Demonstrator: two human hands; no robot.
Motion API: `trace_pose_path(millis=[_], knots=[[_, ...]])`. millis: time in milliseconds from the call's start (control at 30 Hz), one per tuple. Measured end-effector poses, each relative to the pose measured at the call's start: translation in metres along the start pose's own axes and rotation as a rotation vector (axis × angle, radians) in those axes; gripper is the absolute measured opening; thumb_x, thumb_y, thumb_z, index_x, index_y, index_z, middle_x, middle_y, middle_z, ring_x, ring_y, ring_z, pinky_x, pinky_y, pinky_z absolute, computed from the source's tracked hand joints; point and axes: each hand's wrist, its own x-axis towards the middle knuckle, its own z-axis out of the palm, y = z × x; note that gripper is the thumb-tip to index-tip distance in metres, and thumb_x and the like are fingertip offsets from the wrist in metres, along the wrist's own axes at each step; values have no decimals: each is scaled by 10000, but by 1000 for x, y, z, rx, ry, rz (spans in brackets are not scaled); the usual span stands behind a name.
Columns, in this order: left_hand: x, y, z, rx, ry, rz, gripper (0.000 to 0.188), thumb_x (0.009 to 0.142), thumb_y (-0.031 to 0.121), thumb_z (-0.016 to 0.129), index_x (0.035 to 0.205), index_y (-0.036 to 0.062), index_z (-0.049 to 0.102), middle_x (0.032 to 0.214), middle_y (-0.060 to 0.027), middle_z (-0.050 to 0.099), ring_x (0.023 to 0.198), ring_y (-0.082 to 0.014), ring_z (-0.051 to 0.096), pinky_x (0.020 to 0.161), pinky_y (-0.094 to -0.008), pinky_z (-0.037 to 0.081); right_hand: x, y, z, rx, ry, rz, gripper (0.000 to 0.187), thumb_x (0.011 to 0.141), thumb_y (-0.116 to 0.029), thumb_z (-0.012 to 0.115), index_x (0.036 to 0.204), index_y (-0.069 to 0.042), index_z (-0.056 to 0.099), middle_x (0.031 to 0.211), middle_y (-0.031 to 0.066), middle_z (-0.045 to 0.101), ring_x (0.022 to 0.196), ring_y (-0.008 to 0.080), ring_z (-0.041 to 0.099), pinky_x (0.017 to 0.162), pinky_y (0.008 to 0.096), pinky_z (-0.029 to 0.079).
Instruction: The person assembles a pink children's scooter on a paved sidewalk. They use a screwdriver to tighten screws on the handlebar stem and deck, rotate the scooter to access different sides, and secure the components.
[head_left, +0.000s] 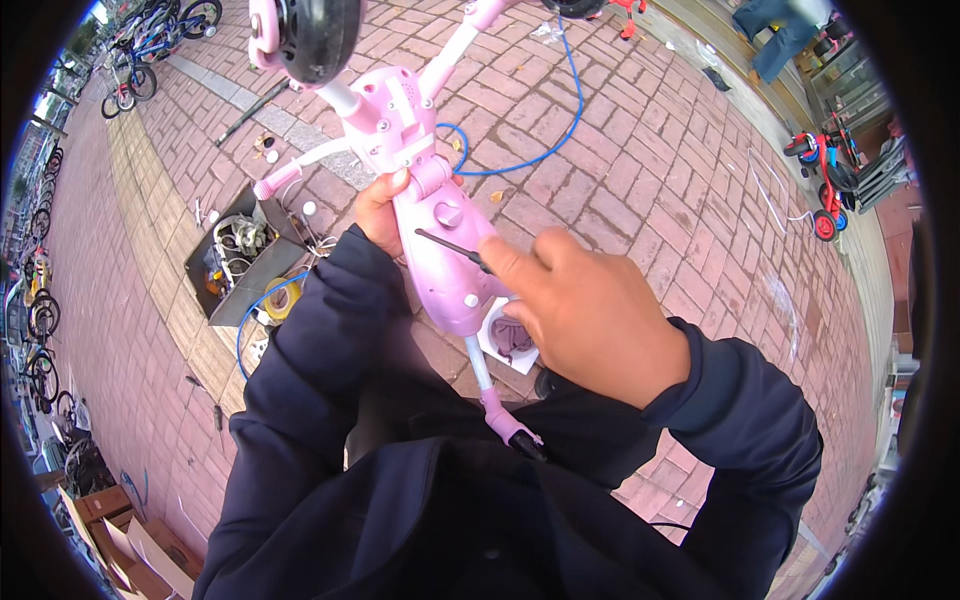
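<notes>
A pink child's tricycle (432, 265) is held in front of me, its underside and screws facing up. One black wheel (320, 40) is at the top of the view, and a small wheel (527, 445) lies toward my lap. My left hand (378, 212) is closed around the tricycle's body near a hinge-like joint. In my right hand (590, 310) is a screwdriver (452, 248), its thin dark shaft pointing left across the pink body. Whether the tip touches the plastic I cannot tell. My right fingers hide its handle.
An open grey box (285, 240) of loose parts stands on the brick paving to the left, beside a yellow tape roll (283, 300). A blue hose (545, 158) curves beyond the tricycle. Bicycles (165, 38), a red ride-on (826, 185) and cardboard boxes (150, 550) stand around.
</notes>
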Motion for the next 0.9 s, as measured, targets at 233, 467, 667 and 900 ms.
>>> trace_pose_path(millis=[233,467,667,900], knots=[[-4,2,10,-5,10,15,677,830,418,729,1315,-33,587,1167,-241,702,1067,-366,701,980,-493,571,0,0,9,81,-98,122,258,939,-194,690,1151,-48,682,733,124,612,654,360,642,594,452,517],[-7,7,16,63,9,39,736,801,484,768,1307,-18,584,1159,-219,694,1099,-370,691,997,-522,562,7,7,-15,237,-132,167,204,949,-231,653,998,-33,645,773,155,667,772,399,665,675,507,515],[-14,14,18,-12,-61,51,722,807,437,773,1326,-21,567,1210,-234,676,1128,-397,683,1007,-561,560,-16,20,-53,173,27,270,323,894,-140,738,1180,8,711,895,169,740,826,350,729,724,394,570],[-33,26,21,-63,-198,217,811,803,520,774,1364,-28,566,1252,-195,631,1237,-380,615,1138,-610,441,-21,8,-36,287,95,225,341,866,-84,779,1189,-1,712,842,155,722,735,325,697,679,386,552]])
